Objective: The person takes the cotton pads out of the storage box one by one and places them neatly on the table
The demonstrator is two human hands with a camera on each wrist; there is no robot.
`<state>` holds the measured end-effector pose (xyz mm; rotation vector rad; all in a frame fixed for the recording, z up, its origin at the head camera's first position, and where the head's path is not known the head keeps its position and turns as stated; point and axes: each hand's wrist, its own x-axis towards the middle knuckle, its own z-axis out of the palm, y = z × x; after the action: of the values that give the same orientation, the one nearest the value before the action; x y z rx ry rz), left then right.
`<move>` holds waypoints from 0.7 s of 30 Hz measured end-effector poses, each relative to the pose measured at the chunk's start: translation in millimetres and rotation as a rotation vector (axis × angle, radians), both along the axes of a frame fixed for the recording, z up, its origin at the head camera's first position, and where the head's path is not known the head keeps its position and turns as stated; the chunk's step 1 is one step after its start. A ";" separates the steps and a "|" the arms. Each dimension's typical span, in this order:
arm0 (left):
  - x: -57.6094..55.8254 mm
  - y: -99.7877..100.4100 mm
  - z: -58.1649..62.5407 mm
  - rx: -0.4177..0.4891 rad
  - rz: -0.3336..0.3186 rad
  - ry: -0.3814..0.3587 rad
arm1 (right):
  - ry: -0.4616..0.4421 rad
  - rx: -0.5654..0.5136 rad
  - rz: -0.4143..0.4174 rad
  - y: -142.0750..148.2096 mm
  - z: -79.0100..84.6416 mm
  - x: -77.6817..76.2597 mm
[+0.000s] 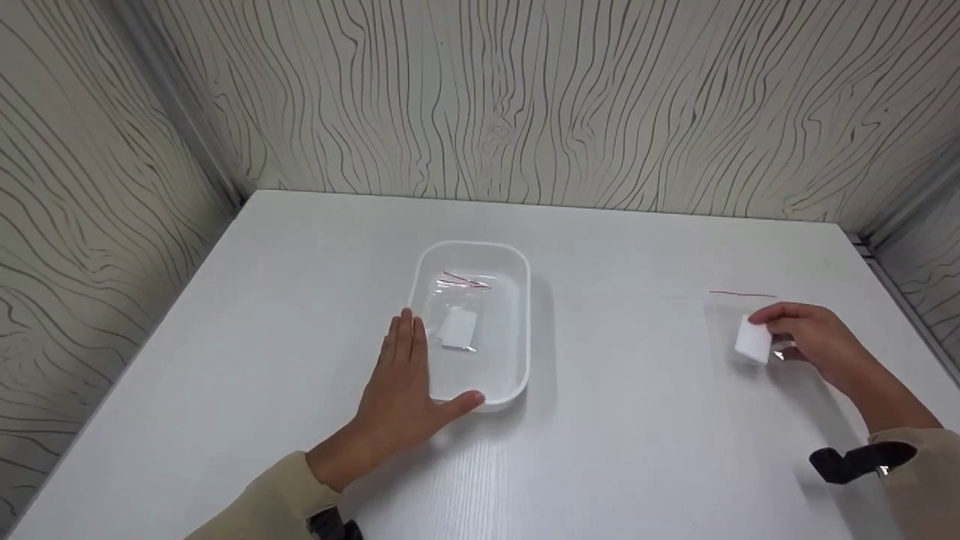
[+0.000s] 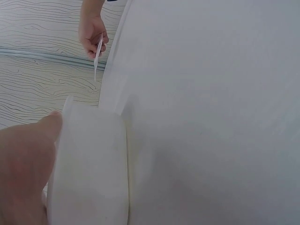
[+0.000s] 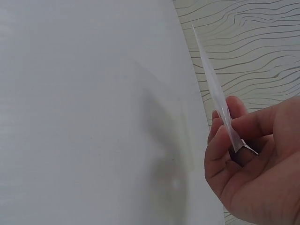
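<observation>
A white rounded-rectangular plastic tray point(image 1: 491, 379) sits mid-table. Along its left side lies my left hand point(image 1: 401, 390), fingers straight and thumb at the near rim; the left wrist view shows the same hand point(image 2: 26, 164) against the tray wall point(image 2: 93, 159). Inside the tray is clear zip bag material with a white flat piece point(image 1: 459, 328) and red strips. Off to the right, my right hand point(image 1: 814, 341) pinches a clear zip bag point(image 1: 724, 326) with a red zip line, holding a white flat piece point(image 1: 752, 341). Edge-on, this bag point(image 3: 214, 84) is raised off the table.
The white table point(image 1: 637, 420) extends around the tray and between both hands. Wood-grain-patterned panels point(image 1: 495, 97) stand along its back and sides. Dark straps point(image 1: 862, 459) are on both sleeved wrists.
</observation>
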<state>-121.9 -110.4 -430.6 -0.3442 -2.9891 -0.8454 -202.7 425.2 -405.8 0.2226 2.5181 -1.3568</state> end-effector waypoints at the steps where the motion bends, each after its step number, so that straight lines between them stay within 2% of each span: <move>1: 0.0 -0.1 0.1 0.001 0.000 -0.002 | 0.000 0.013 0.002 1.6 -0.4 0.5; 4: 0.0 -0.6 0.2 -0.001 -0.001 -0.002 | 0.003 0.045 0.008 6.4 -0.6 2.0; 11: 1.7 -1.5 2.3 0.016 -0.006 -0.001 | 0.008 0.024 -0.014 16.2 0.8 4.4; 21: 1.4 -1.9 0.7 0.023 -0.010 0.005 | 0.022 0.096 -0.041 28.5 -0.9 8.3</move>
<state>-120.5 -112.3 -429.8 -0.3599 -2.9732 -0.8771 -194.4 453.8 -406.7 0.2820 2.6135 -1.2612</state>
